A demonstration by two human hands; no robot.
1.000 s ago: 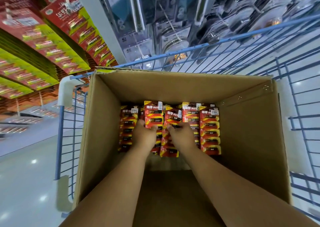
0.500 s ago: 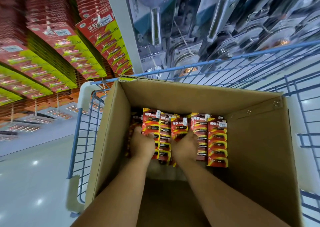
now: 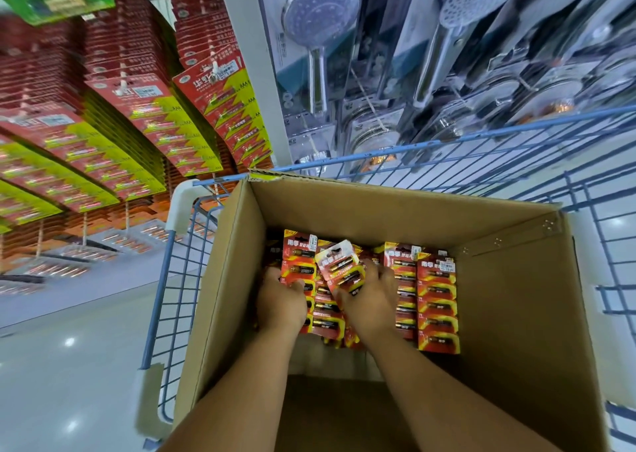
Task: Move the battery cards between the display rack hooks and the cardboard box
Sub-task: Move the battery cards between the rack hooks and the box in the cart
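Observation:
An open cardboard box (image 3: 516, 314) stands in a blue wire cart. Red and yellow battery cards (image 3: 437, 300) stand in rows along its far wall. My left hand (image 3: 280, 302) is down in the box, gripping the leftmost stack of battery cards (image 3: 298, 262). My right hand (image 3: 373, 300) holds a tilted stack of battery cards (image 3: 339, 267), lifted a little above the rows. The display rack (image 3: 144, 114) at the upper left carries many red and yellow battery cards hanging on hooks.
The blue wire cart (image 3: 179, 279) surrounds the box, with white corner guards. Packaged shower heads (image 3: 320, 38) hang on the rack straight ahead. A white upright post (image 3: 261, 73) divides the two racks. Glossy grey floor (image 3: 69, 365) lies to the left.
My head has tipped up, so the box sits lower in view. My right hand has pulled a stack of cards up and tilted it. My left hand stays on the left stack.

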